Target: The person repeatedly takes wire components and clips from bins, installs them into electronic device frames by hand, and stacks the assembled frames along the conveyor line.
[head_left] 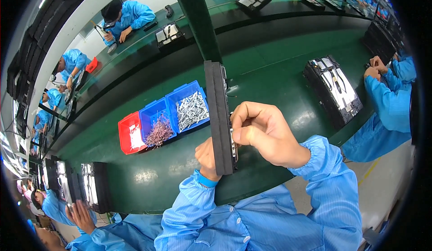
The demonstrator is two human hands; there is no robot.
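Black rectangular slab with a dark, matte, layered side is tilted up on edge above the green bench, so its working face is turned mostly out of sight. My left hand is behind its lower part; the fingers are hidden, so I cannot tell how they grip. My right hand is curled with thumb and forefinger drawn together at the slab's face; whether a small piece sits between them I cannot tell. The slab just overlaps the right end of the blue plastic bin of silvery-white pieces, too small and jumbled to identify.
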